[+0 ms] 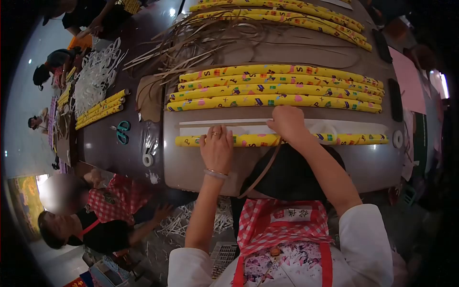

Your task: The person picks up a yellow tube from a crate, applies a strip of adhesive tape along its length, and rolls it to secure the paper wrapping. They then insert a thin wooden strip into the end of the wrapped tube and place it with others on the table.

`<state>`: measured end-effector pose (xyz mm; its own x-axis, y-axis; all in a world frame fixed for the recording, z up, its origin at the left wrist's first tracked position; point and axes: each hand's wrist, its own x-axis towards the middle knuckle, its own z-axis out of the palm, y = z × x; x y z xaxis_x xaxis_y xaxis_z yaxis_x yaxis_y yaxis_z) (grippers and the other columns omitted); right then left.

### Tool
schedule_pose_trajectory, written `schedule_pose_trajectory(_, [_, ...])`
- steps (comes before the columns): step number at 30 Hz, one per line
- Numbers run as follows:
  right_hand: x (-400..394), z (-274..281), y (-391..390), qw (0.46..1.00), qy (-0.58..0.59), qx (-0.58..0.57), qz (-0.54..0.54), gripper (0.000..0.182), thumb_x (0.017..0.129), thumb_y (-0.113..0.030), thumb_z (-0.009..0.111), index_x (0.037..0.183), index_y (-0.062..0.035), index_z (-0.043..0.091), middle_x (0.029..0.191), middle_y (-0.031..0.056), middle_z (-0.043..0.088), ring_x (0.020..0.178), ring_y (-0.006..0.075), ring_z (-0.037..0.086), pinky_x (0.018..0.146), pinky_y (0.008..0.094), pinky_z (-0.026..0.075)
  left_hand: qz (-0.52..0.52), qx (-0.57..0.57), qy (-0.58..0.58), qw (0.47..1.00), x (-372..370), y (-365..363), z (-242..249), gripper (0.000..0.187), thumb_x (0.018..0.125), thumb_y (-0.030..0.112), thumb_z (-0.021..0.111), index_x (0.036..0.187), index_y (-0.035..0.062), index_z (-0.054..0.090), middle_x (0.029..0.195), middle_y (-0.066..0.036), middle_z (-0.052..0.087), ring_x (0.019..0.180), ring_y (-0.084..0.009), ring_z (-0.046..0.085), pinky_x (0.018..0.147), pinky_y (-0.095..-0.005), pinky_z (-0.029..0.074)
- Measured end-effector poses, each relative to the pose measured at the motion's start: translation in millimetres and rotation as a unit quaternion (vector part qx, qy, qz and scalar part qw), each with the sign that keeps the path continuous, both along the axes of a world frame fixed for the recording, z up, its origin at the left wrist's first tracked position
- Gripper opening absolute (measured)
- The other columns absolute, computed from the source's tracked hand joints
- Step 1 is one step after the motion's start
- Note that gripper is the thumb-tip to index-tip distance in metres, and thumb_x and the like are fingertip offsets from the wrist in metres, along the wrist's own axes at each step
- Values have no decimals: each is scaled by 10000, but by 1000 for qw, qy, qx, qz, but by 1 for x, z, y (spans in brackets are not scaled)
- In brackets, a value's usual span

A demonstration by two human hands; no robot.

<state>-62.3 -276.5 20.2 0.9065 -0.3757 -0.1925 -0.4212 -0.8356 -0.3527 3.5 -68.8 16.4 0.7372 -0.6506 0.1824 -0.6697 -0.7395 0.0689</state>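
Note:
A yellow patterned wrapping paper roll (253,140) lies crosswise at the table's near edge, with a white paper edge (196,130) showing beyond it. Along that edge runs a thin brown strip (239,124). My left hand (217,149) rests on the left part of the roll, fingers extended over it toward the white edge. Closed in a pinch, my right hand (288,125) is above the white edge, right of centre. A loose brown strip (264,174) trails from beneath it toward my lap; the pinched end is hidden. A white tape ring (327,133) sits beside my right wrist.
Several yellow rolls (277,91) lie just beyond, with tangled brown strips (191,52) farther back. Another tape roll (398,139) stands at right. Teal scissors (123,132) and a tape roll (147,160) are on the left table. A person in a checked apron (114,198) is at left.

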Motion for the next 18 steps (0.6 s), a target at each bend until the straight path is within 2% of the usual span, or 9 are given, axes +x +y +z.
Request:
schedule_pose_trajectory(3, [-11,3,-4,999,31,18,6,234,691,-286,683,747,-59,670,682,121,630,691,301,626,623,418,490,-19,-17,-15,1000,4,2,-12,328,964,253,397,1062,39,626,1072,-86,596,1030,-235,545,908,-405,358])
schedule_pose_trajectory(5, [-23,15,-3,999,29,25,21,289,735,-307,671,895,-68,641,748,115,634,768,285,626,675,400,487,-19,-22,3,1000,5,2,-8,325,964,248,397,1064,37,623,1071,-95,598,1028,-238,547,904,-406,359])
schedule_pose_trajectory(6, [-29,21,-3,999,31,21,22,289,735,-307,671,895,-68,641,748,115,634,768,285,626,675,400,487,-17,-22,17,999,4,2,-7,322,963,244,398,1066,35,619,1070,-104,600,1026,-240,548,901,-407,360])
schedule_pose_trajectory(8, [-43,33,-4,997,-21,72,-20,335,770,-340,661,974,-81,607,799,99,626,820,274,614,703,387,480,-11,-18,32,999,2,1,-4,326,964,243,393,1070,32,618,1067,-107,605,1027,-240,550,898,-411,361])
schedule_pose_trajectory(12, [-64,46,-11,993,-28,107,-46,301,821,-328,637,968,-69,590,895,101,612,826,279,619,709,392,492,-12,4,32,999,2,1,-4,355,970,258,369,1115,40,609,1087,-117,608,1046,-248,546,892,-434,364])
schedule_pose_trajectory(14, [-76,43,-17,984,-130,112,-53,269,834,-321,626,968,-89,596,953,74,589,837,270,612,707,381,492,-28,-6,20,999,0,3,-3,351,955,261,387,1124,45,605,1094,-131,594,1056,-258,539,881,-447,370])
schedule_pose_trajectory(15, [-82,43,-19,984,-128,111,-56,269,834,-321,626,968,-89,596,953,74,589,837,270,612,707,381,492,-43,-16,5,999,0,3,-3,349,940,264,405,1132,50,602,1101,-145,580,1067,-267,533,871,-461,375])
schedule_pose_trajectory(17, [-90,43,-25,983,-169,35,-61,257,834,-313,628,978,-102,602,966,57,582,855,267,607,706,370,494,-41,-10,10,999,-2,1,-2,348,940,266,404,1136,59,603,1101,-149,579,1078,-276,527,873,-465,374])
schedule_pose_trajectory(18, [-92,44,-29,983,-168,33,-63,257,834,-313,628,978,-102,602,966,57,582,855,267,607,706,370,494,-37,-2,13,999,-2,1,-1,348,939,268,403,1141,68,604,1101,-154,577,1089,-285,520,876,-470,373])
